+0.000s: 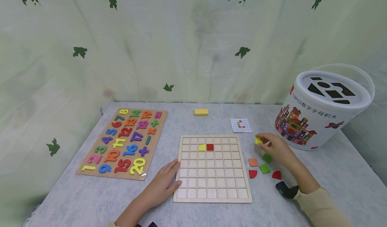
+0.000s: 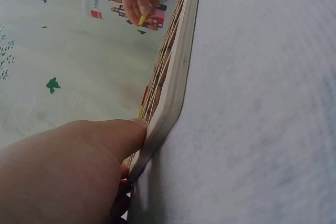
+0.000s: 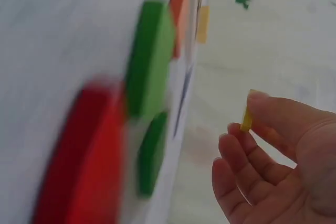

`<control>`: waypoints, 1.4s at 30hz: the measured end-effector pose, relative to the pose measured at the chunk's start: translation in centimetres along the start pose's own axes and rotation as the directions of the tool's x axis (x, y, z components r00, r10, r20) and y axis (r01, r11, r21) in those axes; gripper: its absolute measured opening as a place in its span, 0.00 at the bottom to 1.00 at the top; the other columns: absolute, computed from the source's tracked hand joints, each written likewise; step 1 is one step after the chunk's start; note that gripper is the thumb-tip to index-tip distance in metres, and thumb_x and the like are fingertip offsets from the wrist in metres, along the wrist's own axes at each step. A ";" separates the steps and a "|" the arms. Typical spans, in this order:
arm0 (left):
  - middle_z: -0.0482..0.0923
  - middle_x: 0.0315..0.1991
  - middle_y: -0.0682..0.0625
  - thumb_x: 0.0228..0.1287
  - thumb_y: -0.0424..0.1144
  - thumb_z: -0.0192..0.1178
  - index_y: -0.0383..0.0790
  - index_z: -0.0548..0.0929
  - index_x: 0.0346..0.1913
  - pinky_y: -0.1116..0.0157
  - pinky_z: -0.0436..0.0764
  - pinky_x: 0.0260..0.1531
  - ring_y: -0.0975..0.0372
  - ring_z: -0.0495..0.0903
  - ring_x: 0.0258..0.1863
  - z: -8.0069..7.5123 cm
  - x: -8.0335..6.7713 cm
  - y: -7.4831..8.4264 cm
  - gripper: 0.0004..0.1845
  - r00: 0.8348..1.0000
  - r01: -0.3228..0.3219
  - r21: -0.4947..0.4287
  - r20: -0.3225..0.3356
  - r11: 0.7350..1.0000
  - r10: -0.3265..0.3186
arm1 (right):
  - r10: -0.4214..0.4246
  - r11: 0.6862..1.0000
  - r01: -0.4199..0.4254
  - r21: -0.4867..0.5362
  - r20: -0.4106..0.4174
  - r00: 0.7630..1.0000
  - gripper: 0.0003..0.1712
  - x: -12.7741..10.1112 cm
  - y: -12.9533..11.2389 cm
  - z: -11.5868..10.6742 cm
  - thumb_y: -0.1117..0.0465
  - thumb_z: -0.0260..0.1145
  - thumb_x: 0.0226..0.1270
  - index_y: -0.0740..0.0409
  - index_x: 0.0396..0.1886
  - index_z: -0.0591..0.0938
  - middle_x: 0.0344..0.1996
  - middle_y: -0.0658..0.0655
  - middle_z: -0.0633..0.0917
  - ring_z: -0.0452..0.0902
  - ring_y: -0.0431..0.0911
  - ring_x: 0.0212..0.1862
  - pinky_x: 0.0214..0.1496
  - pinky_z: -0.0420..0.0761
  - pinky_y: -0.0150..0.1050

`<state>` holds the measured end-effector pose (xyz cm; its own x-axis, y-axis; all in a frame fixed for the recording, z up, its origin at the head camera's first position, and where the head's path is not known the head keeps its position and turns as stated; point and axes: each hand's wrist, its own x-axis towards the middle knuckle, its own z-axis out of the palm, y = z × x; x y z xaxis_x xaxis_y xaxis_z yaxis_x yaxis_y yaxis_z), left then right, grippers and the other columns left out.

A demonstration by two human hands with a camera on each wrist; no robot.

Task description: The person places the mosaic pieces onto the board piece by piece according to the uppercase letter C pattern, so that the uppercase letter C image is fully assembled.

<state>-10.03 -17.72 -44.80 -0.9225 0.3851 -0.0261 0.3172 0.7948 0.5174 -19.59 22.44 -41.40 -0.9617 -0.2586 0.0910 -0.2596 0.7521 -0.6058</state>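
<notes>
Pinching small flat yellow piece, right hand.

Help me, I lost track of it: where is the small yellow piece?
In the head view the right hand pinches the small yellow piece, right of the grid board, below the pattern card.

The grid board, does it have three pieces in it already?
No, the grid board holds only two pieces, a yellow piece and a red square, side by side in its second row.
</notes>
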 end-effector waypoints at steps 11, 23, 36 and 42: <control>0.49 0.69 0.49 0.64 0.49 0.52 0.40 0.55 0.69 0.53 0.56 0.60 0.56 0.48 0.66 0.1 0.0 -0.3 0.34 1.000 -0.006 0.002 -0.011 1.000 0.006 | -0.283 0.955 0.286 0.078 -0.049 0.958 0.18 2.7 -6.8 3.1 0.63 0.64 0.59 0.63 0.49 0.76 0.40 0.54 0.78 0.72 0.46 0.40 0.39 0.76 0.40; 0.49 0.69 0.48 0.64 0.49 0.53 0.38 0.55 0.68 0.52 0.57 0.60 0.54 0.50 0.66 0.1 0.1 -0.2 0.34 1.000 -0.021 -0.001 -0.009 1.000 0.021 | -0.190 0.977 0.176 0.121 0.109 0.976 0.15 4.4 -7.7 7.7 0.64 0.65 0.58 0.61 0.46 0.79 0.40 0.53 0.78 0.73 0.44 0.39 0.41 0.75 0.37; 0.50 0.69 0.48 0.64 0.49 0.52 0.38 0.56 0.68 0.52 0.56 0.60 0.54 0.50 0.66 0.1 0.0 0.0 0.34 1.000 -0.025 -0.004 -0.017 1.000 0.025 | -0.229 0.969 0.217 0.121 0.102 0.968 0.14 4.3 -6.5 8.6 0.65 0.63 0.59 0.61 0.46 0.79 0.36 0.51 0.77 0.70 0.42 0.37 0.40 0.74 0.38; 0.50 0.69 0.48 0.64 0.48 0.52 0.38 0.56 0.68 0.52 0.56 0.60 0.55 0.50 0.66 0.1 0.0 0.0 0.34 1.000 -0.022 -0.008 -0.014 1.000 0.021 | -0.220 0.971 0.208 0.117 0.105 0.970 0.12 4.4 -6.5 8.8 0.65 0.62 0.60 0.59 0.45 0.80 0.38 0.52 0.77 0.71 0.42 0.39 0.42 0.74 0.38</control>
<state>-10.00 -17.66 -44.85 -0.9184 0.3956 -0.0032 0.3353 0.7826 0.5246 -21.33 11.09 -44.04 -0.8661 -0.4802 0.1387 -0.4417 0.6054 -0.6621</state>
